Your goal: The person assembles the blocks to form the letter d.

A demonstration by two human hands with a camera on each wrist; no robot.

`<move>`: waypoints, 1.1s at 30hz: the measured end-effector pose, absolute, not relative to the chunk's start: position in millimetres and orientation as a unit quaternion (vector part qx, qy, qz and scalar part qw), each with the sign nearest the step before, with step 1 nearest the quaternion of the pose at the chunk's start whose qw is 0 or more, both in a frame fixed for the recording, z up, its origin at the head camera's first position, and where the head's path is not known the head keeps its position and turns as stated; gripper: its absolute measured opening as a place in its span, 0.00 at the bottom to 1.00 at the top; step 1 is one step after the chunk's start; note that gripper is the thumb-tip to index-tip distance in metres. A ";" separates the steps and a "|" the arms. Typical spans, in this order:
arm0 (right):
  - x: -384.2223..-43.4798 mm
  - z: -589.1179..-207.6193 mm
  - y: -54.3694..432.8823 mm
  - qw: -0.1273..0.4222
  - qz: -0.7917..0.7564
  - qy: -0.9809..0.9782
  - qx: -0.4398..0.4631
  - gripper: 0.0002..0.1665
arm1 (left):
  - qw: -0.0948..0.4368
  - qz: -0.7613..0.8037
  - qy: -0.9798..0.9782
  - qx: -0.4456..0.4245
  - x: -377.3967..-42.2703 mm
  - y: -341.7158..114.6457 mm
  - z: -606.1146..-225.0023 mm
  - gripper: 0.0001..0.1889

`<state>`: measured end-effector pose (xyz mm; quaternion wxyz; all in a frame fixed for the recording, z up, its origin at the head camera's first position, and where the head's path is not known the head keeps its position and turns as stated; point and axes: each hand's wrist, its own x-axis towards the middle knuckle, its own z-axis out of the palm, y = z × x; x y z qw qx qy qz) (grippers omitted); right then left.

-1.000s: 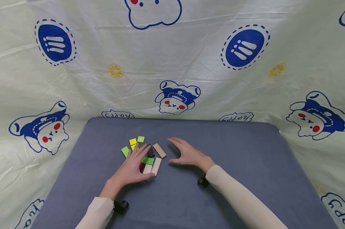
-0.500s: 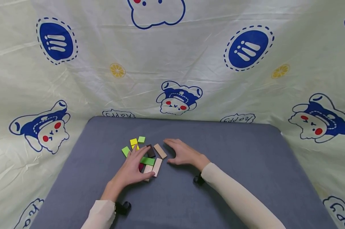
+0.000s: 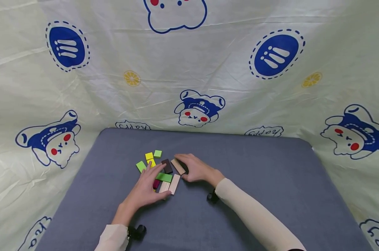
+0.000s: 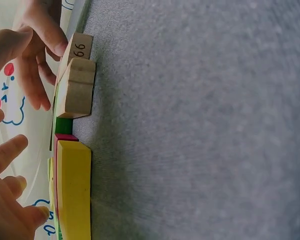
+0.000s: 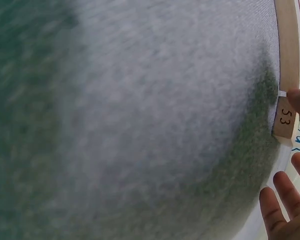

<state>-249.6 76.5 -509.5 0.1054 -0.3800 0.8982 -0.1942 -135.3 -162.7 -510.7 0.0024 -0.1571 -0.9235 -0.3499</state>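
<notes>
My left hand (image 3: 145, 190) spreads over the left side of a cluster of wooden blocks, its thumb beside two pale blocks (image 3: 175, 184). Around its fingers lie a green block (image 3: 164, 177), a dark red block (image 3: 156, 184) and a dark brown block (image 3: 167, 166). My right hand (image 3: 199, 169) is at the cluster's right side, fingers and thumb on either side of a tan block (image 3: 178, 167). In the right wrist view, the thumb (image 5: 299, 102) is right at a block marked 53 (image 5: 285, 119), while the other fingers are spread. The left wrist view shows a yellow block (image 4: 75, 190) up close.
Beyond the left fingers lie yellow blocks (image 3: 149, 156) and small light green blocks (image 3: 157, 153). A grey cloth-covered table (image 3: 239, 167) bears everything. Behind it hangs a pale printed curtain (image 3: 208, 62).
My right hand has moved left, from beside the tan block to around it. The left hand stays over the blocks, nearly still. The head view has shifted slightly.
</notes>
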 end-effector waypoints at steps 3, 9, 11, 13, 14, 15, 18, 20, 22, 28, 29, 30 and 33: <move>-249.6 -509.4 76.6 0.113 -0.199 0.896 -0.381 0.44 | 0.003 -0.355 -0.922 -0.157 -133.8 -162.8 -510.0 0.50; -249.2 -509.1 83.1 0.120 -0.196 0.895 -0.382 0.39 | 0.013 -0.352 -0.924 -0.150 -133.2 -164.5 -507.9 0.49; -248.9 -509.1 86.6 0.120 -0.199 0.896 -0.378 0.38 | 0.013 -0.349 -0.925 -0.148 -133.4 -164.9 -507.5 0.49; -248.2 -509.3 90.6 0.121 -0.208 0.896 -0.373 0.38 | 0.009 -0.348 -0.926 -0.148 -133.8 -164.8 -507.6 0.49; -247.7 -509.2 92.6 0.123 -0.213 0.896 -0.370 0.38 | 0.007 -0.349 -0.925 -0.150 -134.2 -164.6 -507.8 0.48; -247.2 -509.3 94.9 0.125 -0.218 0.896 -0.366 0.38 | 0.006 -0.350 -0.924 -0.153 -134.6 -164.3 -507.8 0.48; -245.8 -510.5 102.4 0.127 -0.224 0.899 -0.355 0.38 | 0.006 -0.352 -0.921 -0.164 -136.3 -162.9 -507.5 0.47; -245.0 -511.2 108.2 0.127 -0.230 0.900 -0.347 0.38 | 0.007 -0.348 -0.921 -0.176 -138.1 -161.6 -507.0 0.47; -244.4 -512.2 115.1 0.126 -0.235 0.903 -0.338 0.37 | 0.010 -0.337 -0.923 -0.187 -140.1 -160.2 -506.2 0.46; -240.7 -514.3 139.3 0.117 -0.247 0.907 -0.320 0.37 | 0.001 -0.302 -0.927 -0.222 -146.8 -155.1 -505.6 0.44; -239.5 -514.4 143.0 0.115 -0.247 0.908 -0.317 0.37 | -0.003 -0.297 -0.928 -0.227 -147.8 -154.4 -506.0 0.43; -238.2 -514.5 146.3 0.113 -0.249 0.909 -0.315 0.37 | -0.008 -0.291 -0.928 -0.232 -148.6 -153.8 -506.3 0.43; -234.3 -513.8 156.3 0.111 -0.257 0.911 -0.304 0.37 | -0.020 -0.279 -0.929 -0.244 -151.5 -150.8 -507.6 0.42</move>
